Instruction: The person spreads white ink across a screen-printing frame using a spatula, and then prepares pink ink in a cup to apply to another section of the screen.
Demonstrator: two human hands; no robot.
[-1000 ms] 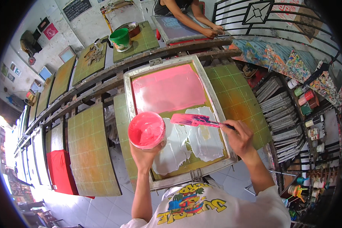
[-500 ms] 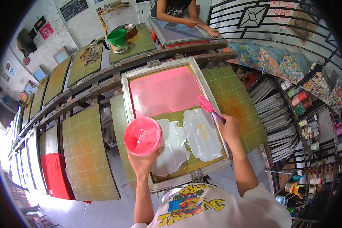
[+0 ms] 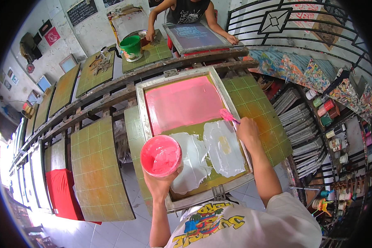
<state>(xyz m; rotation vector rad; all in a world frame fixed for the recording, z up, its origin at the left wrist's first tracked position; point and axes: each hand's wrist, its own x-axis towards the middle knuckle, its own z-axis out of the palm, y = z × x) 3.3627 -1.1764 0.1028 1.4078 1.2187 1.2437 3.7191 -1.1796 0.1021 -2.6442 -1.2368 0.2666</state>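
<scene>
Head: L hand [image 3: 160, 184] w/ pink tub [image 3: 156, 143], R hand [image 3: 249, 131] w/ spatula [image 3: 226, 115]

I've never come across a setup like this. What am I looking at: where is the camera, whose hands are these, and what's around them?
There is no machine here: a person works bare-handed, filmed by a fisheye camera on their own head, so straight edges look bent. The left hand holds up an open pink tub with thick pink stuff inside. The right hand grips a pink-coated tool by its purple handle. Before them lies a framed screen, with a pink layer on its far part and two greyish-white patches on the near part. To its right is a gridded olive board. Across the rails, a co-worker is at another framed screen.
</scene>
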